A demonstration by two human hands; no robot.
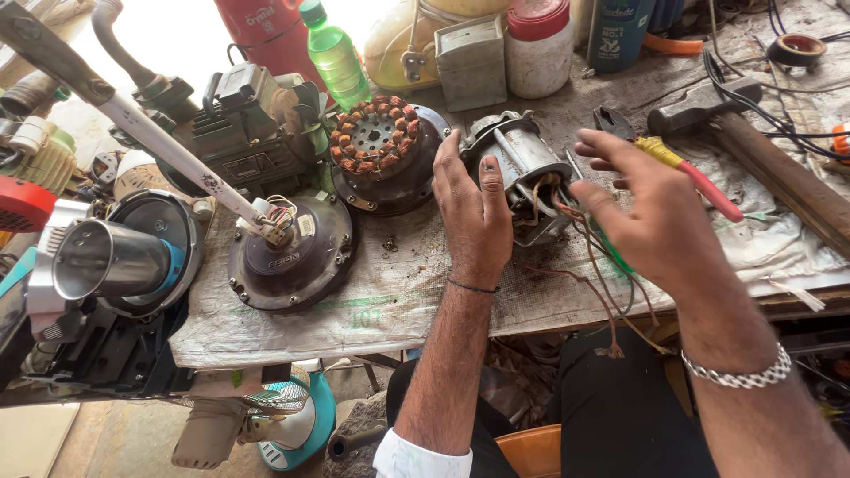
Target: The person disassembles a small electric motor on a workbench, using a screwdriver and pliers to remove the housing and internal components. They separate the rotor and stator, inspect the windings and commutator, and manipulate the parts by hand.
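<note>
Fingers (482, 168) of left hand (474, 217) lie flat and together against the grey motor housing (518, 164) on the desk (292, 323), gripping nothing; right hand (651, 217) hovers beside it, fingers spread. Housing: cast metal, likely heavy and rigid; best held by its body. Loose wires (589, 257) trailing from it look thin and fragile. Red-handled pliers (673, 164) lie just behind.
</note>
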